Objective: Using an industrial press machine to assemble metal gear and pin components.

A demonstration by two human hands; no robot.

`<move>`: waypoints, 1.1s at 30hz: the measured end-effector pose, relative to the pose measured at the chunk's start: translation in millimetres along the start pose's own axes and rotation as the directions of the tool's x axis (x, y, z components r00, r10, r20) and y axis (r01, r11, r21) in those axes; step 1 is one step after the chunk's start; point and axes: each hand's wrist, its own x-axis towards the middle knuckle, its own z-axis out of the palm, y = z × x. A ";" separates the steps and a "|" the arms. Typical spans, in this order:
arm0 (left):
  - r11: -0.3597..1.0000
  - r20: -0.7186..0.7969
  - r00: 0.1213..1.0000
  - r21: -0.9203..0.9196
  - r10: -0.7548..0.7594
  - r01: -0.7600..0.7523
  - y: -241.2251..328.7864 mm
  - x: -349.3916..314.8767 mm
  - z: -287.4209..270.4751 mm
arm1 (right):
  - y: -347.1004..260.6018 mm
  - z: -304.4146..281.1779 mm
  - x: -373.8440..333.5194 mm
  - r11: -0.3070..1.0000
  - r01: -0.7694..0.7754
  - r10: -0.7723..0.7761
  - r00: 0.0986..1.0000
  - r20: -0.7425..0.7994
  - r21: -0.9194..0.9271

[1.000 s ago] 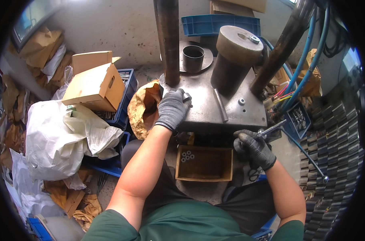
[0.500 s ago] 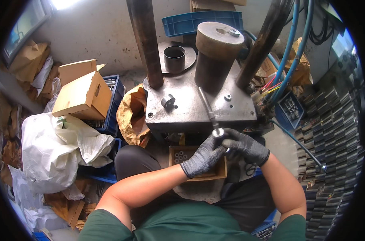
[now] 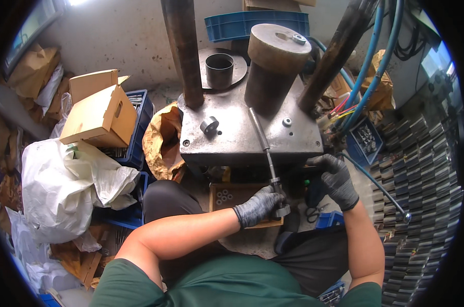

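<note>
My left hand (image 3: 258, 206), in a grey glove, is closed round the lower end of a long metal rod (image 3: 271, 162). A thicker cylindrical section (image 3: 259, 128) forms its far end, over the steel worktable (image 3: 237, 140); a dark collar and a round end piece show by my fingers. My right hand (image 3: 337, 181), also gloved, is at the table's front right edge, with fingers bent and apart. Nothing shows in it, though its fingertips are partly lost against the dark edge. On the table are a small dark ring (image 3: 209, 125) and a small silver ring (image 3: 287, 122).
A heavy steel cylinder (image 3: 273, 66) stands between two dark posts (image 3: 183, 51). Under the table's front edge is a box (image 3: 216, 204) with several small rings. Scissors (image 3: 313, 212) lie right of it. Cartons, blue crates and a white sack (image 3: 68, 189) fill the left; stacked metal parts (image 3: 421, 204) the right.
My right hand has let go of the rod's near end and moved right to the table edge. My left hand keeps its grip, and the rod's near end has come lower, toward me.
</note>
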 end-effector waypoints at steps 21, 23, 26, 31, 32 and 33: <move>0.845 -0.180 0.837 0.262 0.517 -0.466 21.2 7.8 -31.0 | -3.0 -3.8 -2.2 0.671 0.063 0.375 0.831 0.411 -0.739; 0.766 -0.113 0.817 0.439 0.565 -0.469 26.6 -1.6 -24.2 | 14.9 -5.0 -8.3 0.640 0.007 0.392 0.857 0.335 -0.769; 0.704 -0.075 0.770 0.468 0.634 -0.534 46.2 -19.7 -12.5 | -22.2 4.3 -1.4 0.551 -0.040 0.573 0.744 0.343 -0.834; 0.595 0.083 0.624 0.227 0.777 -0.771 94.6 -9.1 -10.6 | -1.3 -3.8 2.7 0.696 -0.007 0.446 0.789 0.424 -0.718; 0.584 0.069 0.611 0.228 0.788 -0.779 113.9 -17.9 7.9 | -1.3 -4.7 2.5 0.723 -0.012 0.425 0.796 0.431 -0.690; 0.488 0.112 0.534 0.281 0.838 -0.826 133.7 -14.6 4.2 | -4.5 -4.2 4.0 0.748 -0.007 0.400 0.803 0.442 -0.664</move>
